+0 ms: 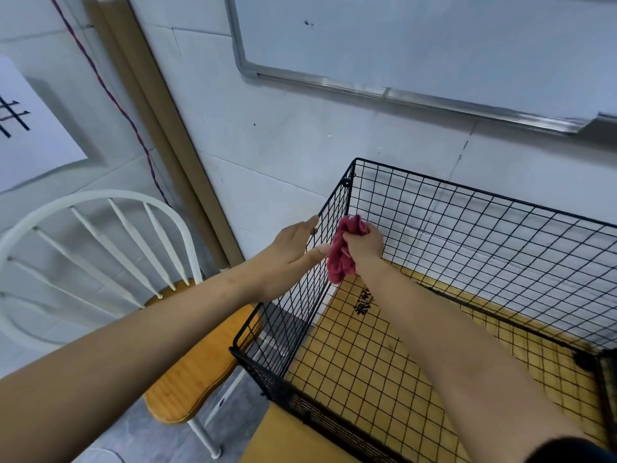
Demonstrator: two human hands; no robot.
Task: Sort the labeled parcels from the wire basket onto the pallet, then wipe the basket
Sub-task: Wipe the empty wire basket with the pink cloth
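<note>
The black wire basket (pixel 484 208) stands on a yellow wooden surface against the wall, with no parcels inside it. My right hand (pixel 364 243) is inside the basket, shut on a crumpled red cloth (pixel 342 259) pressed against the inner face of the left mesh wall. On the outside of that same wall rests my left hand (pixel 290 252), fingers spread along the wire near the top rim. No parcels or pallet are in view.
A white spindle-back chair (pixel 100 235) with a wooden seat (pixel 197 372) stands left of the basket, close to its corner. A whiteboard (pixel 417 45) hangs on the wall above. A brown strip and a red-blue cable run down the wall on the left.
</note>
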